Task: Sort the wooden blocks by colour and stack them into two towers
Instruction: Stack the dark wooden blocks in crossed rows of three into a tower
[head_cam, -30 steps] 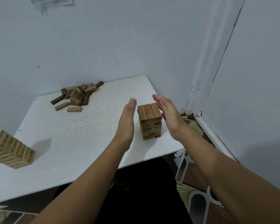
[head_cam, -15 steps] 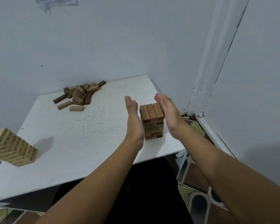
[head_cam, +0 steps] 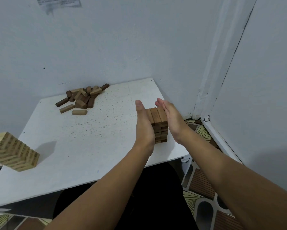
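A short tower of brown wooden blocks [head_cam: 159,123] stands near the white table's front right corner. My left hand [head_cam: 143,124] presses flat against its left side, fingers straight. My right hand [head_cam: 171,117] presses flat against its right side, fingers straight too. A tower of pale wooden blocks [head_cam: 11,151] stands at the table's left edge, partly cut off by the frame. A loose pile of brown and tan blocks [head_cam: 81,98] lies at the back of the table by the wall.
The white table [head_cam: 83,143] fits into a corner, with walls behind and to the right. Patterned floor tiles [head_cam: 200,185] show beyond its right edge. My dark-clothed lap is below the front edge.
Both hands have closed in from either side of the brown tower and now touch its sides. The view has shifted slightly.
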A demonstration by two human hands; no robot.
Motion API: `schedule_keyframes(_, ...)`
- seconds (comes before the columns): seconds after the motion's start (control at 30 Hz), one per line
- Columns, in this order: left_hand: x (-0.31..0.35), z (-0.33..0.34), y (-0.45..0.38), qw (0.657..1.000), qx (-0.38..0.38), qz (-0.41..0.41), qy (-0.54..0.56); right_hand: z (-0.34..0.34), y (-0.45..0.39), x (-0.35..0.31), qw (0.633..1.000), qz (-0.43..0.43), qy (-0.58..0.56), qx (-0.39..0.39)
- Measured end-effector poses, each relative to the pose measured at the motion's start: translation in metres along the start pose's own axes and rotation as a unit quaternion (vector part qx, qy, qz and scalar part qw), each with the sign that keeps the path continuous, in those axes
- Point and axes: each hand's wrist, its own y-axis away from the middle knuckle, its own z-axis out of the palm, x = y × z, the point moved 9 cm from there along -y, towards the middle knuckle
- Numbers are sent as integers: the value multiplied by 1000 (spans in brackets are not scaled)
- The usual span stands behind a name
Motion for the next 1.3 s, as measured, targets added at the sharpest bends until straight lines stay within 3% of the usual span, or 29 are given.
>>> schedule_keyframes(0.57,7,2,8,1000,-11,3,-10,-6,4,-10,1000,-9,2,19)
schedule_keyframes(0.83,9,-38,-12,1000,25,4,-6,-14,2,-18,1000,-10,4,28)
schedule_keyframes(1.3,10,-7,7,998,-55,-24,-16,0,3,-1,998,30,-46,37)
